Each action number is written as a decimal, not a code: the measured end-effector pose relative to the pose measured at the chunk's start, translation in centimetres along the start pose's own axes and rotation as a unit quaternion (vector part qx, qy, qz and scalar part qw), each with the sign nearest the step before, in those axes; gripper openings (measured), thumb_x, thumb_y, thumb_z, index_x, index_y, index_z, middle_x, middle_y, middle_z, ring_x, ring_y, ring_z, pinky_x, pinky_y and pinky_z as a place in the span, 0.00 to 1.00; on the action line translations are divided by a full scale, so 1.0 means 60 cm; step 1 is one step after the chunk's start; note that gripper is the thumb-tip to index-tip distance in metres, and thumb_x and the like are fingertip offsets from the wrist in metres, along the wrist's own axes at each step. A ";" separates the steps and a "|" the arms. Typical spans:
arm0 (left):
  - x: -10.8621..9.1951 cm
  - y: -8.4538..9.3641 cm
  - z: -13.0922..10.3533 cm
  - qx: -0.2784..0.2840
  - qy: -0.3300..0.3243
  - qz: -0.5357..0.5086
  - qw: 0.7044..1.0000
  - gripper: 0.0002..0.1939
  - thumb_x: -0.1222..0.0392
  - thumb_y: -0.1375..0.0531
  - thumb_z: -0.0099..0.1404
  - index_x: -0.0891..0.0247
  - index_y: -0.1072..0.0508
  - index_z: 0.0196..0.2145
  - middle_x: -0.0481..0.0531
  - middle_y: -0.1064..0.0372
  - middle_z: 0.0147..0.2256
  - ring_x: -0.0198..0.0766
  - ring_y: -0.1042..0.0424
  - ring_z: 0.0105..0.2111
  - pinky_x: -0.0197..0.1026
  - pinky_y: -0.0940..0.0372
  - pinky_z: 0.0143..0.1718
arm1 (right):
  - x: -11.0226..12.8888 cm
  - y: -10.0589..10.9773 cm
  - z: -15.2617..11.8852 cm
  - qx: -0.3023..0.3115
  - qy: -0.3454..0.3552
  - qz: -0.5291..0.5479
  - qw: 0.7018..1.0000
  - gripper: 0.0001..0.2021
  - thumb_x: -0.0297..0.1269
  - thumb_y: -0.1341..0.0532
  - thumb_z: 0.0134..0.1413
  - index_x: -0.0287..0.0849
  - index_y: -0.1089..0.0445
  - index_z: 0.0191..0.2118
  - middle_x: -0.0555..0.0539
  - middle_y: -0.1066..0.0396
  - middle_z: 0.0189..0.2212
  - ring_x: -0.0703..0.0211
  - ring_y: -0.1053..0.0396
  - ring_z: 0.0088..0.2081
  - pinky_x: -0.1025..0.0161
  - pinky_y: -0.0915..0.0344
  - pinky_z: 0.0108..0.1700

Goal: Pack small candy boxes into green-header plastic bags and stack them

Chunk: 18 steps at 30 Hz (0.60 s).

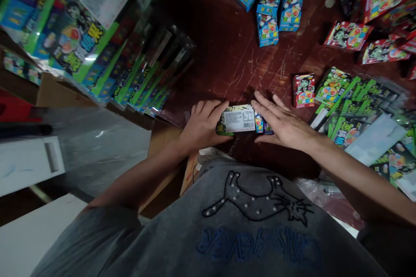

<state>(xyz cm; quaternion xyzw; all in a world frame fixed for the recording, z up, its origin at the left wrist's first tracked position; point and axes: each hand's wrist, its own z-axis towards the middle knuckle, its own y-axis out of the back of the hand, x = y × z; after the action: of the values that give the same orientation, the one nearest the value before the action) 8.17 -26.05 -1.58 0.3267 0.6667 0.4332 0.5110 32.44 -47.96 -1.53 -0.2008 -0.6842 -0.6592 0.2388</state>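
Note:
Near the table's front edge lies a candy pack [239, 120], a dark and green printed cover with a white barcode label facing up. My left hand [204, 122] is closed around its left end, thumb on the near side and fingers on the far side. At the other end, my right hand [282, 120] grips the pack between its thumb and extended fingers. Small blue and purple boxes [259, 122] show at that end, partly under the right hand. Just beyond the right hand, a red candy box [303, 90] stands apart.
Blue candy boxes [269, 13] sit at the far side of the dark red table [208, 52]. Red boxes [390, 4] pile up at the far right. Flat printed covers [367, 112] spread at right. Stacked finished-looking packs [94, 30] fill a carton [61, 93] at left.

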 end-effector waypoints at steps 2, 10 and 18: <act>0.001 0.001 0.004 0.002 -0.009 0.010 1.000 0.56 0.43 0.22 0.54 0.63 0.36 0.73 0.68 0.31 0.62 0.65 0.32 0.57 0.62 0.37 0.59 | -0.009 0.016 -0.015 -0.004 -0.023 -0.022 0.999 0.58 0.55 0.29 0.61 0.48 0.67 0.83 0.34 0.63 0.82 0.32 0.58 0.81 0.22 0.63 0.78; 0.002 0.004 0.019 0.035 -0.045 -0.012 0.998 0.55 0.44 0.23 0.57 0.64 0.39 0.75 0.68 0.33 0.63 0.64 0.33 0.59 0.61 0.39 0.61 | -0.045 0.043 -0.021 -0.003 -0.002 0.021 1.000 0.32 0.54 0.32 0.63 0.51 0.33 0.69 0.41 0.26 0.63 0.36 0.33 0.67 0.24 0.53 0.74; -0.002 -0.006 0.022 0.017 -0.036 -0.014 0.999 0.56 0.42 0.24 0.58 0.65 0.41 0.75 0.69 0.35 0.64 0.64 0.34 0.60 0.61 0.40 0.63 | -0.024 0.027 -0.013 -0.053 -0.051 -0.058 0.996 0.36 0.54 0.29 0.62 0.44 0.34 0.70 0.39 0.26 0.63 0.33 0.33 0.64 0.21 0.57 0.74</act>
<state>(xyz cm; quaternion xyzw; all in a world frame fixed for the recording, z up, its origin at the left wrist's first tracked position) 9.51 -25.99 -1.99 0.3416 0.6600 0.4026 0.5344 34.63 -48.62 -1.05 -0.2061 -0.6702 -0.6960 0.1544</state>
